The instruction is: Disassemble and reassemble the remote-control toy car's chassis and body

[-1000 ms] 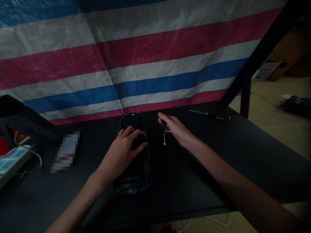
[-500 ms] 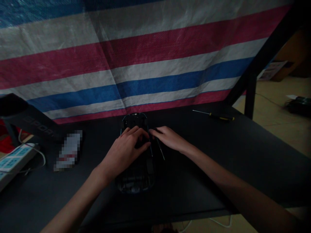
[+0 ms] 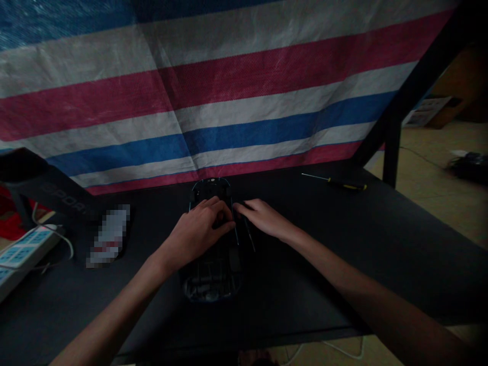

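A dark toy car (image 3: 211,284) lies upside down on the black table, its underside facing up and its length pointing away from me. My left hand (image 3: 202,223) rests across the middle of it, fingers curled over the chassis and thumb at its right side. Close against the car's right edge is my right hand (image 3: 257,213), its fingers pressed together over a thin rod-like tool (image 3: 250,238). The tool's shiny shaft sticks out toward me; its other end is hidden under the fingers, so its kind is unclear.
A screwdriver (image 3: 345,184) with a black and yellow handle lies at the back right of the table (image 3: 324,315). On the left are a blurred-out packet (image 3: 110,236), a dark "SPORT"-marked object (image 3: 64,190) and a white power strip (image 3: 28,254). A striped tarp (image 3: 236,86) hangs behind.
Both hands keep nearly the same place on and beside the toy car. The thin tool's near end has shifted slightly left.
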`<state>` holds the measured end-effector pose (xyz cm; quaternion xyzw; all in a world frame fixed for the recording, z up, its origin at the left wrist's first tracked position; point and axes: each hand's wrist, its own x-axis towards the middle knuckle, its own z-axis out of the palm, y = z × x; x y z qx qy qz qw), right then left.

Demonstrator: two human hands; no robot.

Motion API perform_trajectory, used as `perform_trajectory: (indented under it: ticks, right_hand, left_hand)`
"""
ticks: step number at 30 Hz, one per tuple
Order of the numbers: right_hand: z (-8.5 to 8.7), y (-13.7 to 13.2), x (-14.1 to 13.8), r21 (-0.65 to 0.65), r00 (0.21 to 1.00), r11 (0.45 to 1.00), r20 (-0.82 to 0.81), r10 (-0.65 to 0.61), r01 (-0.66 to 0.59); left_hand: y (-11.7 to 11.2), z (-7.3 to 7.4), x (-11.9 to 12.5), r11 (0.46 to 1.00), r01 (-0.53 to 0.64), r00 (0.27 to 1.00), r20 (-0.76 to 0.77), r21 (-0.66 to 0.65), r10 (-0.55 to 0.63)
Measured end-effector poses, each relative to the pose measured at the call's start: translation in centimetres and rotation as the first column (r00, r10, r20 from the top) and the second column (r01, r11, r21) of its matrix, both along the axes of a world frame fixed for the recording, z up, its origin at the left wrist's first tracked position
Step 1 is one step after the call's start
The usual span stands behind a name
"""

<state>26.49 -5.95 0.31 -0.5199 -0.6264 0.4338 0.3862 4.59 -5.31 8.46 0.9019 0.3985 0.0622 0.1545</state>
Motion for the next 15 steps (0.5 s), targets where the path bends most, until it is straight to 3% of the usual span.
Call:
perform_trajectory:
  ticks: [3,5,10,15]
  right_hand:
    - [0.5,0.0,0.5,0.028,1.000,1.000,-0.010,-0.012,0.012]
    - [1.3,-0.1,1.0,0.120,0.997,0.990,-0.043,-0.067,0.072]
    - [4.2,-1.3,1.3,0.400,0.952,0.869,-0.218,-0.217,0.290]
    - [5.4,-2.6,-0.1,0.529,0.961,0.803,-0.178,-0.213,0.276]
  left_hand:
    - [-0.5,-0.1,-0.1,1.000,0.002,0.999,0.035,0.015,-0.002]
    - [-0.9,-0.2,-0.1,1.000,-0.001,0.997,0.075,0.025,-0.001]
    - [-1.7,-0.1,0.0,0.999,-0.016,0.994,0.106,0.037,0.012]
    - [-1.9,0.2,0.3,0.998,0.000,0.997,0.075,0.064,-0.005]
